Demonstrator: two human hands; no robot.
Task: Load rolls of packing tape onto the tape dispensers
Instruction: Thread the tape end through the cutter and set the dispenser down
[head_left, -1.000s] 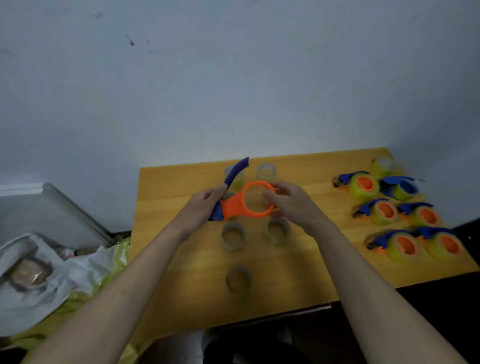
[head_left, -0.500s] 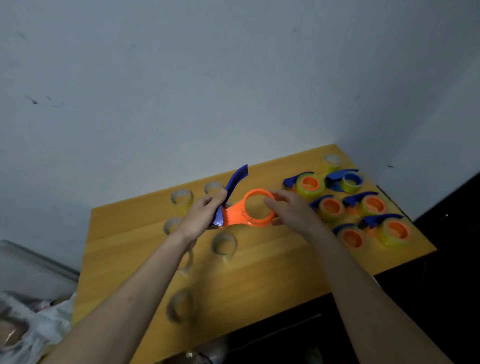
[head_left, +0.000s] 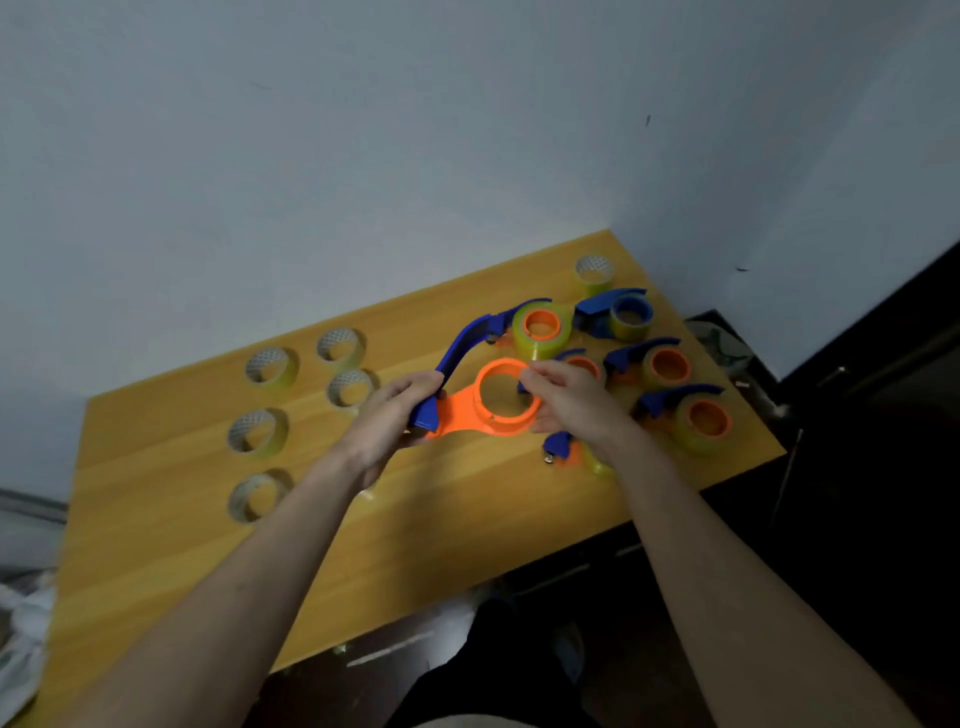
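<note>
Five loose tape rolls lie in a cluster on the left part of the wooden table, each a clear yellowish ring. Near the middle, the left hand curls round the blue handle of an empty tape dispenser, held above the table. Its orange ring stands bare, with no roll on it. The right hand pinches the ring's far rim with bent fingers. To the right sit loaded dispensers with yellowish rolls on orange hubs.
</note>
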